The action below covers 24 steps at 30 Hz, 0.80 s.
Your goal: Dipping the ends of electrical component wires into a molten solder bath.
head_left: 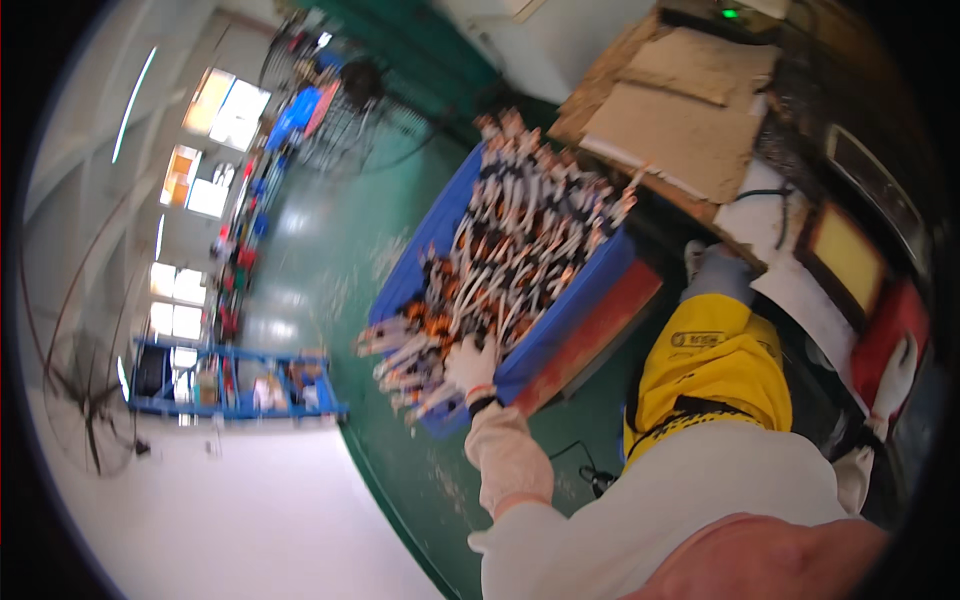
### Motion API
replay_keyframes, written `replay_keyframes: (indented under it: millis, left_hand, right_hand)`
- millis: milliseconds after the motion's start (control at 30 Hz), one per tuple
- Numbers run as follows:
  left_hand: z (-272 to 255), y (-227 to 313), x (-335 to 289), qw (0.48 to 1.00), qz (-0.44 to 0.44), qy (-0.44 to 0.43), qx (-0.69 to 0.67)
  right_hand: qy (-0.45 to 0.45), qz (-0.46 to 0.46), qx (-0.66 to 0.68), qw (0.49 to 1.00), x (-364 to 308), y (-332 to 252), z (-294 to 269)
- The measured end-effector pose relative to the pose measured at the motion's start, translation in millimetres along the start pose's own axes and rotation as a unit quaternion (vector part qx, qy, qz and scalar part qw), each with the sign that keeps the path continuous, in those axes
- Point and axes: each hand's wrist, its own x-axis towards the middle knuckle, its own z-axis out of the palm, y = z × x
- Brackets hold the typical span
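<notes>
Green floor [335, 225]; cables [515, 255] against left fingers [467, 352]

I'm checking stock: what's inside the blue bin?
The blue bin holds heaped white, black and orange wire-like parts, the left hand touching them. Lower layers and bottom are covered.

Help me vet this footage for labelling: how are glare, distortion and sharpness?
Head view: windows at left wash out to white, and the green floor carries pale glare; head view: fisheye bending, with black around the rim; head view: the left hand at the blue bin looks slightly soft, its fingers hard to separate.
</notes>
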Motion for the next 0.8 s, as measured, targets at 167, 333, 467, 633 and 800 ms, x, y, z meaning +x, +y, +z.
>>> replay_keyframes:
  millis: [167, 333, 467, 633, 800]
  left_hand:
    - [0.9, 3.3, 11.4, 0.997, -0.023, -0.04, 0.067]
    - [-2.7, 5.8, 8.6, 0.997, -0.022, -0.04, 0.06]
    - [-6.5, 8.4, 8.4, 0.996, -0.034, -0.059, 0.049]
    - [4.1, 4.5, 7.9, 0.998, -0.012, 0.007, 0.06]
    - [7.5, 4.0, 6.7, 0.996, -0.017, 0.065, 0.054]
  right_hand:
    - [0.045, 0.01, 0.009, 0.999, -4.6, -11.3, -1.0]
    - [0.062, 0.016, -0.043, 0.997, -7.0, -26.3, -2.8]
    - [0.088, 0.028, -0.019, 0.996, -7.0, -36.5, -5.0]
    - [0.063, 0.041, -0.012, 0.997, -7.1, -42.9, -7.5]
    - [0.069, 0.015, 0.02, 0.997, -7.6, -28.1, -3.5]
